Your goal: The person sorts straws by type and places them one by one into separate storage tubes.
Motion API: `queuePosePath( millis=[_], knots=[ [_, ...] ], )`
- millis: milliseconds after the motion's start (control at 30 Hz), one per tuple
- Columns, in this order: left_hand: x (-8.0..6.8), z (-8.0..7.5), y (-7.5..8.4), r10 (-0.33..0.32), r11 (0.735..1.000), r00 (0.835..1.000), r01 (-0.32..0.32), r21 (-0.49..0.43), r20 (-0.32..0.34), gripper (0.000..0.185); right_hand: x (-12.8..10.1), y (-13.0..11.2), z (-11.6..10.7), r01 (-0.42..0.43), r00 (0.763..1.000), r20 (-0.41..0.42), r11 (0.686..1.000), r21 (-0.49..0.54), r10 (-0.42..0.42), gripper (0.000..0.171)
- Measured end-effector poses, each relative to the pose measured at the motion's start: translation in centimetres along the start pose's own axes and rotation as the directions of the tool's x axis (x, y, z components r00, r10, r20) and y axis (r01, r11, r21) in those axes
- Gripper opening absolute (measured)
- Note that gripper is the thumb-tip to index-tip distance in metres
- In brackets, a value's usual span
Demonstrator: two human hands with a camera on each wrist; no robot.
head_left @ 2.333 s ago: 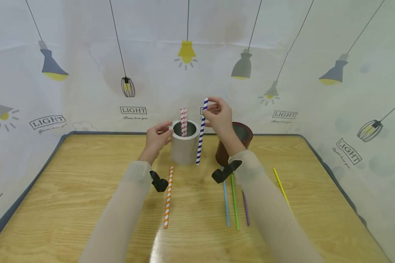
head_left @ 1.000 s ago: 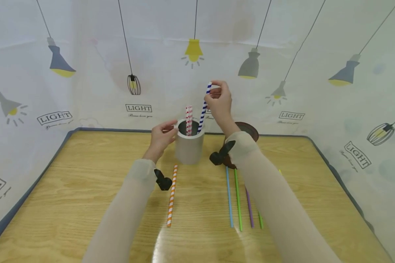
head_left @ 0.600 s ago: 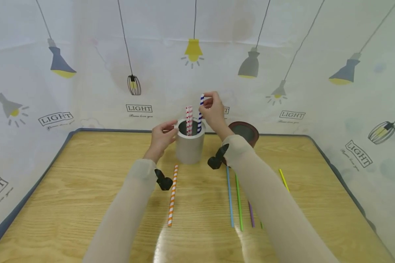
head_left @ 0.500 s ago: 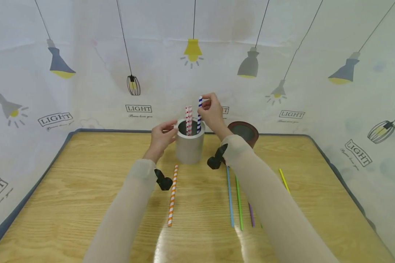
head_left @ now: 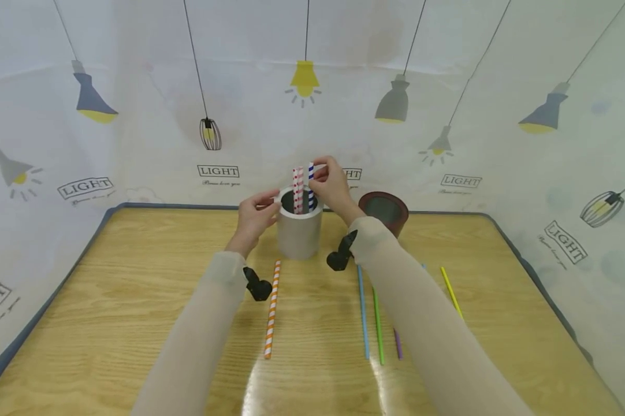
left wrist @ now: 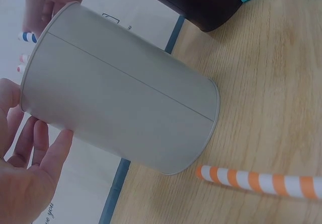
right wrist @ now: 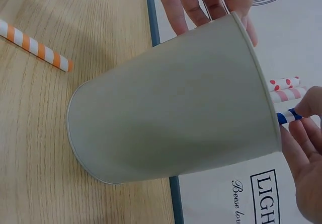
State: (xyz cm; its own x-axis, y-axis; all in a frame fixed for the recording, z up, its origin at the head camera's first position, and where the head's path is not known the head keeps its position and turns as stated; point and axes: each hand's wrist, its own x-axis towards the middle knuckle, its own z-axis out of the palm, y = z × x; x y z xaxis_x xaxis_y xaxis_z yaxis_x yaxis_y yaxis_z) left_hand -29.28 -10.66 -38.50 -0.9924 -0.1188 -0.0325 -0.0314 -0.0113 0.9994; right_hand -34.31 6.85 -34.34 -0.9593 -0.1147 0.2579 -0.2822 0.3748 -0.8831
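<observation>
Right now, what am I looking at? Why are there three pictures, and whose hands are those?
These are a person's two bare hands, no machine. The big picture comes from a camera on their head; the two close-ups come from small cameras strapped to each wrist.

On the wooden table stands a grey paper cup. The left hand holds its rim steady. The right hand pinches a blue-and-white striped straw whose lower end is inside the cup, next to two red-and-white straws.

Behind it is a dark brown cup. Lying flat are an orange-striped straw and thin blue, green, purple and yellow straws.
</observation>
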Motion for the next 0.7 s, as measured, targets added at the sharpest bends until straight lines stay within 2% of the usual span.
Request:
queuePosePath(
  millis=[267, 467, 700],
  knots=[
    [0.06, -0.18, -0.19, 0.008, 1.0, 1.0, -0.008, 0.003, -0.006, 0.034, -0.48, 0.14, 0.34, -0.009, 1.0, 0.01, 0.999, -0.04, 0.01, 0.037],
    [-0.13, -0.29, -0.12, -0.012, 1.0, 1.0, 0.012, -0.023, 0.004, 0.036, -0.67, -0.07, 0.57, -0.033, 0.999, 0.03, 0.997, -0.072, 0.036, 0.038],
    [-0.05, -0.22, -0.05, 0.007, 1.0, 1.0, -0.007, -0.024, 0.006, 0.035, -0.33, -0.02, 0.64, -0.03, 0.999, 0.026, 0.995, -0.092, 0.033, 0.038]
  ],
)
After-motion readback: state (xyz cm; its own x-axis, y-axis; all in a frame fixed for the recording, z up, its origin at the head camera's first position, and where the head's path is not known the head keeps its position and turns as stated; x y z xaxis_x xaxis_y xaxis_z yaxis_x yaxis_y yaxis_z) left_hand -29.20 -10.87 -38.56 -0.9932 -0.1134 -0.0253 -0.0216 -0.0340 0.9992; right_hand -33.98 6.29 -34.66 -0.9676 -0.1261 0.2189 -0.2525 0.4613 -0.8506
